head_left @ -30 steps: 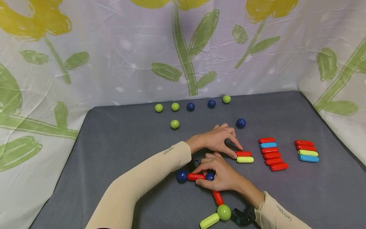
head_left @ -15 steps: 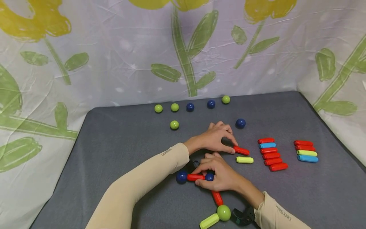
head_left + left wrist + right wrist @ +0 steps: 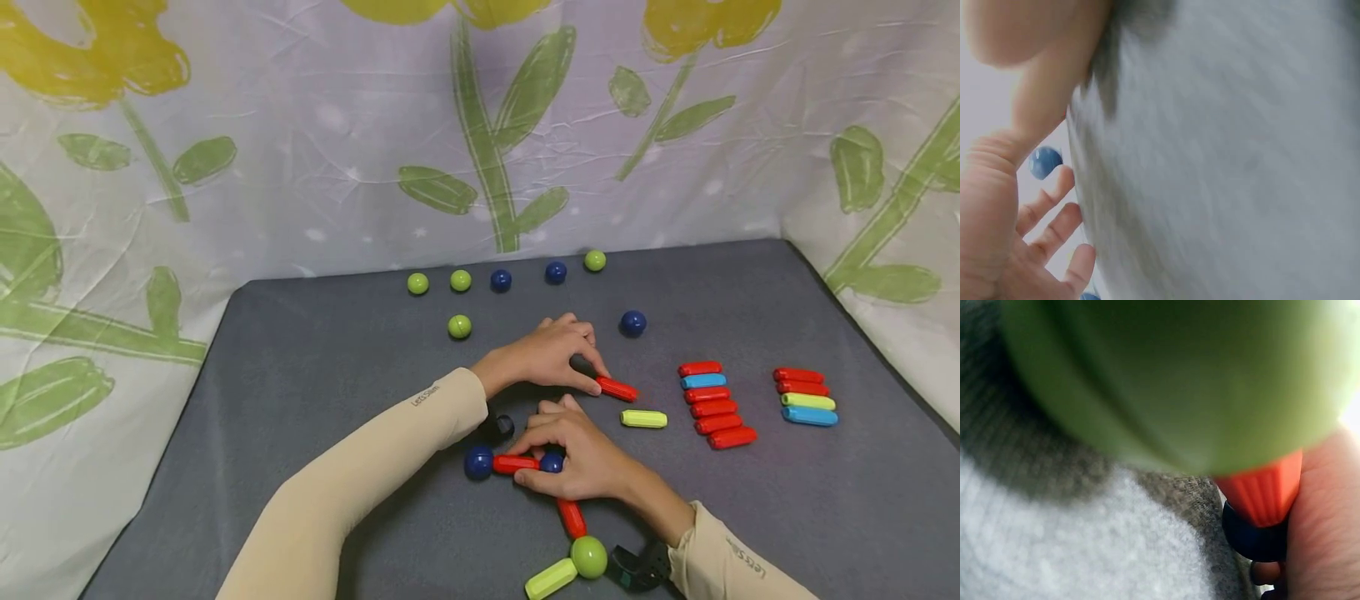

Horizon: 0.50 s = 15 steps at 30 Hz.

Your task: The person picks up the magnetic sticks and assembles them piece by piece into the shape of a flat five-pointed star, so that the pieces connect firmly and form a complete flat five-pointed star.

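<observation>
In the head view my left hand (image 3: 557, 353) pinches one end of a red rod (image 3: 618, 389) between thumb and index finger. A lime rod (image 3: 643, 419) lies just below it on the table. My right hand (image 3: 581, 458) pinches another red rod (image 3: 514, 464), which joins a dark blue ball (image 3: 478, 462) at its left to a second blue ball (image 3: 551, 462) partly under the fingers. From there a further red rod (image 3: 572, 518) runs down to a green ball (image 3: 588, 557) with a lime rod (image 3: 551, 578) attached. The green ball (image 3: 1179, 375) fills much of the right wrist view.
Green and blue balls (image 3: 501, 281) stand along the back of the grey table (image 3: 322, 375). On the right lie two columns of rods, one mostly red (image 3: 712, 408), the other ending in a blue rod (image 3: 809, 416). A flowered cloth (image 3: 300, 125) hangs behind.
My left hand has drawn the red rod away from the lime rod, leftward and slightly up, turning it a little. The right hand stays in place on its rod.
</observation>
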Tool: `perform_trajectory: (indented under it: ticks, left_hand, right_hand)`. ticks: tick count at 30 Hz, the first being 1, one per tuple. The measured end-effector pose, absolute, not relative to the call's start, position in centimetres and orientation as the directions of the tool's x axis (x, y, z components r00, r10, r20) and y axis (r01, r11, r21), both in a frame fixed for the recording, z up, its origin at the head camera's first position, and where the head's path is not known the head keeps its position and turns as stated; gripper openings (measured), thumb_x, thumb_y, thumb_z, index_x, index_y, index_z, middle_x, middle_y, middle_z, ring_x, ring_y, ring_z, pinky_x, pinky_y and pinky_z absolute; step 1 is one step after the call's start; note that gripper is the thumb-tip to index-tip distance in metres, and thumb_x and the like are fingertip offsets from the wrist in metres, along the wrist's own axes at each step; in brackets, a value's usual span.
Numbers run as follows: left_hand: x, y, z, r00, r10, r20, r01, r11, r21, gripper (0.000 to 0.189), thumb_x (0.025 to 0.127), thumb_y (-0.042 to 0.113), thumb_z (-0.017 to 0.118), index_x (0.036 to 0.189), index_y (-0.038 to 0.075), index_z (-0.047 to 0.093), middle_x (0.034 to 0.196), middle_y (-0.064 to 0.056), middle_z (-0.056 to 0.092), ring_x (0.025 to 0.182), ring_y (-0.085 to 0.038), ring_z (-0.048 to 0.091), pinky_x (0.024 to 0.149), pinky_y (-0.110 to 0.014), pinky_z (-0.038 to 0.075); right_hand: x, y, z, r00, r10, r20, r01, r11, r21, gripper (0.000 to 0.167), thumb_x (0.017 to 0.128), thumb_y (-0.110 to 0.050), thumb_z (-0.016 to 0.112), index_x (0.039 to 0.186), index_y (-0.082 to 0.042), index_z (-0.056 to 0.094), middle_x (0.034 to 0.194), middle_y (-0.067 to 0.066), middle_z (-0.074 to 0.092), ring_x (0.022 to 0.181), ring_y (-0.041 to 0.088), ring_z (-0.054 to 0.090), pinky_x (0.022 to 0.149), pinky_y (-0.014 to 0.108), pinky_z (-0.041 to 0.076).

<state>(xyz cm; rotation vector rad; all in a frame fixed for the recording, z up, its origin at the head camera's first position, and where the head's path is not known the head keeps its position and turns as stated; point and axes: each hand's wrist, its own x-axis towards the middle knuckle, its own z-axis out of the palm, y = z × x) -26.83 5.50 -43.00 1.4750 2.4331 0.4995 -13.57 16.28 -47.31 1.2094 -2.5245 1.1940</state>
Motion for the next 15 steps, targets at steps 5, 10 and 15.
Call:
perform_trajectory:
  ticks: [5,10,15]
  left_hand:
    - [-26.9,3.0,-43.0,-0.469,0.883,-0.028,0.800,0.439,0.409,0.023,0.091,0.046,0.075,0.110,0.035,0.079,0.109,0.007,0.060,0.098,-0.014,0.043,0.083,-0.032,0.030]
    - [-26.8,0.0,-43.1,-0.507,0.862,-0.027,0.778,0.471,0.415,0.022,0.090,0.044,0.076,0.109,0.034,0.080,0.109,0.006,0.060,0.097,-0.014,0.042,0.084,-0.032,0.033]
    - [-26.3,-2.6,-43.5,-0.551,0.835,-0.015,0.737,0.495,0.461,0.023,0.089,0.044,0.077,0.109,0.033,0.080,0.105,0.006,0.060,0.095,-0.013,0.043,0.085,-0.033,0.034]
  right_hand:
    - [-13.6,16.2,-47.2,-0.683,-0.622,0.383,-0.687,0.368,-0.626,0.013,0.085,-0.034,0.080,0.098,-0.034,0.078,0.072,-0.018,0.054,0.074,-0.002,0.042,0.078,0.025,0.029]
    - [-13.6,16.1,-47.3,-0.683,-0.619,0.388,-0.687,0.364,-0.629,0.014,0.085,-0.034,0.080,0.099,-0.036,0.078,0.072,-0.019,0.054,0.073,-0.003,0.041,0.079,0.025,0.029]
    - [-13.6,16.2,-47.3,-0.683,-0.616,0.393,-0.685,0.352,-0.638,0.015,0.085,-0.033,0.081,0.100,-0.036,0.078,0.071,-0.019,0.054,0.073,-0.004,0.042,0.079,0.025,0.029]
